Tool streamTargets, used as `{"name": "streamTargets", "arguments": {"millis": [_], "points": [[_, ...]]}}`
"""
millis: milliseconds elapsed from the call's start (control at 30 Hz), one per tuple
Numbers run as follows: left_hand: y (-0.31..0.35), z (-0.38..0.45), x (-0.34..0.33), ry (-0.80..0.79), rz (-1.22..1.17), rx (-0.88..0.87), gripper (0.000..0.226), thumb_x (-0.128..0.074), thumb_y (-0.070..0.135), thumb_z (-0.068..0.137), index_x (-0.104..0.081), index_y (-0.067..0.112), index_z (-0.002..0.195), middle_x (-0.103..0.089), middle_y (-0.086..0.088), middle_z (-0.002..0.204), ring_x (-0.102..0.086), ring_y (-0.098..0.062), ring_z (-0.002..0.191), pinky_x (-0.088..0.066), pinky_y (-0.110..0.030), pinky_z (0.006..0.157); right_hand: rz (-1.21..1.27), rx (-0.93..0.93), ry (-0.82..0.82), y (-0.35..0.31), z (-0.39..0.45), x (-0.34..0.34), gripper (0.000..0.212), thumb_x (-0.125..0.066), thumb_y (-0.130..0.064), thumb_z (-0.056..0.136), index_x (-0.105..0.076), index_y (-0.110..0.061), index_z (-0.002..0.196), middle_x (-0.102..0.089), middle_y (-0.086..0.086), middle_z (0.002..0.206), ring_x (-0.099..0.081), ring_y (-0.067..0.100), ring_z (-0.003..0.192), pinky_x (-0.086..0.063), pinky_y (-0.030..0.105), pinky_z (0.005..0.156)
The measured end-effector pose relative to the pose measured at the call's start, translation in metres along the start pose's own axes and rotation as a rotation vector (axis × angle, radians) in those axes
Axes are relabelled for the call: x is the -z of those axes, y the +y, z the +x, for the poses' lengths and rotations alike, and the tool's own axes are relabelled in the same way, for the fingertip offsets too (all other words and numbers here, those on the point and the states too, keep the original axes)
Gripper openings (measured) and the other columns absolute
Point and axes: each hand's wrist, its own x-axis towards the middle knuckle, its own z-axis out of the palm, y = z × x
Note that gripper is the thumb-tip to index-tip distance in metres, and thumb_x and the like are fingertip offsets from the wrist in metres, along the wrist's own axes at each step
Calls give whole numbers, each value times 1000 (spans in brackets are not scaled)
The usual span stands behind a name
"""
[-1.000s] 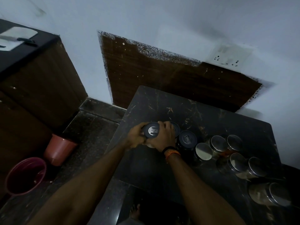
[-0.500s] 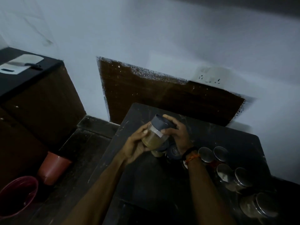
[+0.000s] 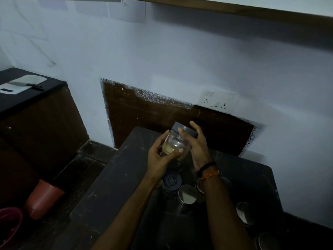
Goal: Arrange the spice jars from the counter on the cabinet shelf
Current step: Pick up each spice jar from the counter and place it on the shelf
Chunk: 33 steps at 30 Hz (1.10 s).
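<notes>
A clear spice jar (image 3: 177, 141) with a dark lid and pale powder in its bottom is held tilted above the dark counter (image 3: 111, 192). My left hand (image 3: 158, 156) grips its lower body from the left. My right hand (image 3: 198, 147) holds its upper side near the lid. Below them on the counter stands another dark-lidded jar (image 3: 171, 181) and several steel-lidded jars, such as one (image 3: 187, 193) beside my right forearm and one (image 3: 245, 212) further right. The underside of a wooden cabinet (image 3: 234, 9) runs along the top edge.
A white wall with a socket plate (image 3: 218, 101) rises behind the counter. At left, a second dark counter holds a cutting board with a knife (image 3: 23, 84). On the floor sit a terracotta pot (image 3: 43, 199) and a red bucket (image 3: 9, 228).
The jar has been lifted off the counter and raised higher, tilting. The view has tipped upward, bringing the cabinet's underside into sight.
</notes>
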Motion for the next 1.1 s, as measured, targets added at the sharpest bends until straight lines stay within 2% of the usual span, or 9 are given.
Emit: {"name": "streamTargets", "arguments": {"millis": [133, 267, 433, 600, 733, 833, 900, 1000, 1100], "points": [[0, 1, -19, 1, -22, -18, 67, -82, 17, 80, -54, 17, 141, -63, -3, 135, -61, -23, 124, -55, -43, 98, 69, 34, 27, -17, 1, 14, 93, -93, -35, 56, -48, -37, 137, -51, 10, 135, -66, 29, 109, -59, 39, 79], [10, 1, -24, -61, -313, 179, 59, -72, 33, 84, -56, 16, 139, -62, -13, 135, -60, -34, 124, -55, -37, 91, 259, 67, -44, -35, 2, 27, 80, -83, -22, 67, -47, -25, 139, -56, 15, 131, -70, 27, 102, -57, 38, 77], [29, 13, -35, -259, -440, 244, 57, -62, 28, 89, -50, 9, 142, -54, -23, 139, -56, -38, 126, -49, -54, 101, 432, 131, -161, -51, 5, 27, 89, -87, -29, 62, -49, -13, 140, -60, 16, 130, -63, 33, 110, -52, 48, 93], [49, 31, -40, -156, -253, 41, 63, -72, 10, 82, -53, 16, 142, -60, -14, 136, -59, -33, 125, -55, -44, 94, 474, 182, -92, -70, 19, 12, 61, -65, -26, 84, -48, -14, 141, -47, 24, 143, -59, 35, 115, -48, 51, 98], [63, 49, -39, -125, -51, -120, 73, -83, 15, 74, -54, 24, 140, -64, 2, 132, -62, -21, 121, -56, -41, 97, 362, 231, -11, -88, 29, -6, 57, -64, -31, 89, -46, -15, 141, -48, 19, 143, -58, 34, 119, -45, 54, 103], [75, 62, -37, -223, -218, -47, 68, -79, 23, 79, -53, 27, 141, -63, 1, 135, -60, -22, 126, -55, -38, 97, 342, 263, -1, -104, 35, -12, 56, -64, -33, 89, -49, -14, 140, -49, 18, 143, -58, 34, 120, -47, 52, 103], [83, 74, -35, -291, -352, 36, 64, -71, 17, 85, -50, 24, 145, -59, -5, 140, -56, -28, 131, -53, -40, 99, 332, 288, -29, -116, 37, -15, 56, -63, -35, 89, -51, -14, 139, -52, 18, 141, -58, 36, 120, -47, 52, 102], [96, 86, -33, -378, -414, 80, 72, -70, 6, 82, -46, 23, 148, -58, -13, 140, -54, -36, 131, -51, -46, 100, 328, 331, -76, -130, 38, -20, 56, -61, -37, 89, -52, -13, 139, -54, 18, 138, -59, 36, 117, -47, 52, 99], [108, 94, -33, -436, -406, 60, 82, -76, 8, 73, -46, 25, 148, -62, -16, 134, -55, -38, 128, -50, -51, 102, 293, 378, -73, -142, 40, -25, 54, -57, -36, 90, -53, -12, 138, -51, 20, 140, -54, 41, 122, -44, 56, 101]]}}
